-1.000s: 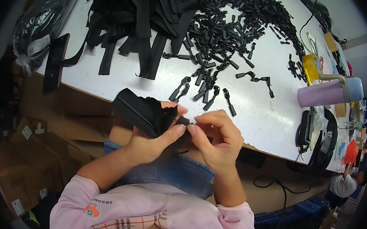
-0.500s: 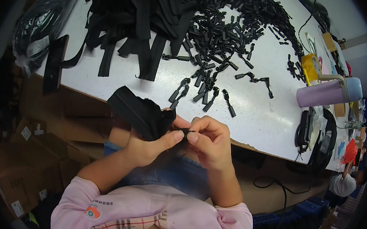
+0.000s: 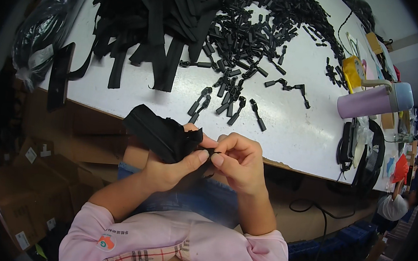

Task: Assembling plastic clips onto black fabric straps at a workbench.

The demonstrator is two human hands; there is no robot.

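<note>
- Currently left hand point(image 3: 168, 170) clamped on black zip tape point(image 3: 155, 133)
- right hand point(image 3: 243, 166) pinched on small black bit point(image 3: 211, 151), detail hidden
- pulls point(image 3: 233, 37) strewn on table point(image 3: 293, 130)

Dark lettering point(image 3: 115, 232) and an orange emblem point(image 3: 107, 242) mark the pink shirt point(image 3: 160, 233).

Zip tape point(image 3: 151, 134): matt cloth; tbl point(image 3: 291, 130): smooth, glossy (w/ glare); bag point(image 3: 39, 36): shiny plastic.

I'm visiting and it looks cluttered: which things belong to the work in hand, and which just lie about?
Likely in the work:
- black tape, held by left hand and right hand
- tape pile
- zip sliders

Likely just lying about:
- bottle
- cartons
- cable
</note>
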